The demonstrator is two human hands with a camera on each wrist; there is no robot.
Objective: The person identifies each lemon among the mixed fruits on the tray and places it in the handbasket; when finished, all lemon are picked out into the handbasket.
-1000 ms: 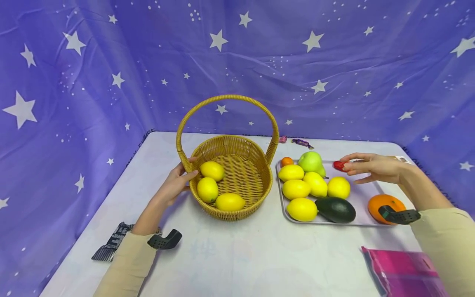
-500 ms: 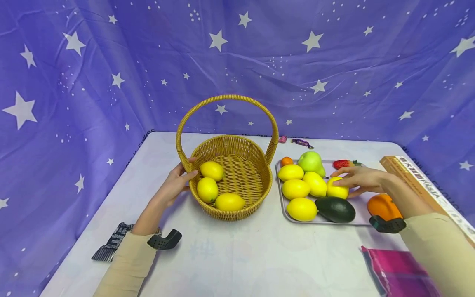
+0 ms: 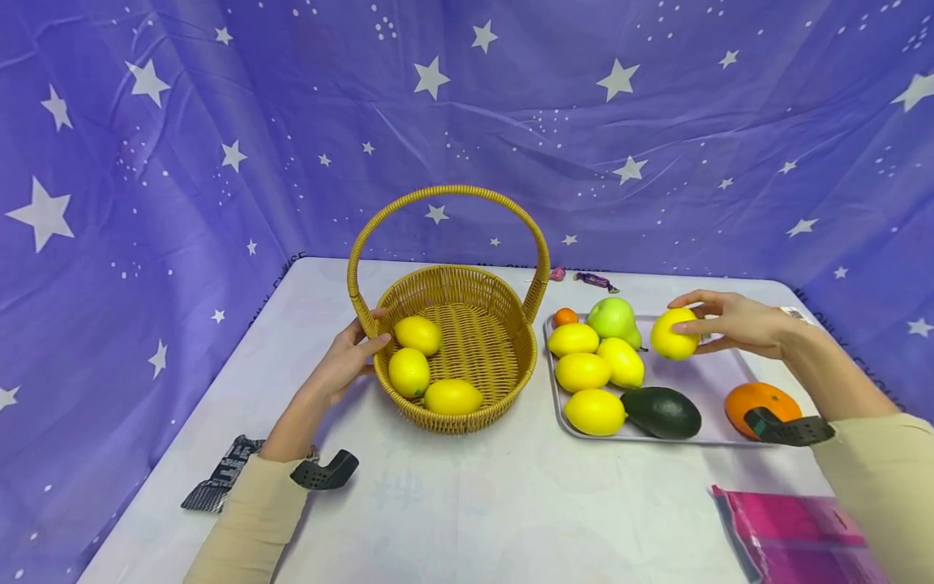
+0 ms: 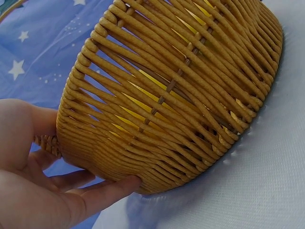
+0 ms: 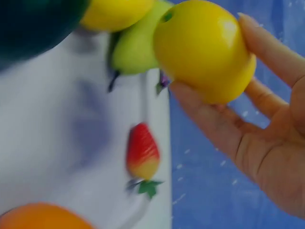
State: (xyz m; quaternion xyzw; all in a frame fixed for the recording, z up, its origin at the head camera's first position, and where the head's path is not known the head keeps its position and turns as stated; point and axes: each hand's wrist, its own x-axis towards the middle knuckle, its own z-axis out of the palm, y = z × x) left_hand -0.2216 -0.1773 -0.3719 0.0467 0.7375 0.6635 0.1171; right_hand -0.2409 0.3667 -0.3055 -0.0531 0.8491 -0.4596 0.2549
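Observation:
In the head view my left hand [image 3: 343, 361] holds the left side of a round wicker basket [image 3: 485, 337] at the foot of its tall handle. The left wrist view shows its thumb at the rim and its fingers against the woven wall [image 4: 167, 109]. Three lemons [image 3: 452, 397] lie inside the basket. My right hand [image 3: 744, 326] pinches a rounded yellow lemon [image 3: 673, 334] between thumb and fingers, raised over the tray [image 3: 718, 442]. A strawberry [image 5: 143, 150] on the tray shows below it in the right wrist view; the hand covers it in the head view.
On the tray are several more lemons [image 3: 582, 372], a green pear [image 3: 611, 318], a small orange fruit [image 3: 565, 317], an avocado [image 3: 662, 412] and a large orange [image 3: 759, 405]. Wrapped candy [image 3: 595, 281] lies behind. A pink packet [image 3: 795, 527] and a dark packet [image 3: 226, 474] lie nearer.
My right hand has moved from near the strawberry to the yellow lemon at the tray's middle, taken hold of it and lifted it. My left hand and the basket have stayed put.

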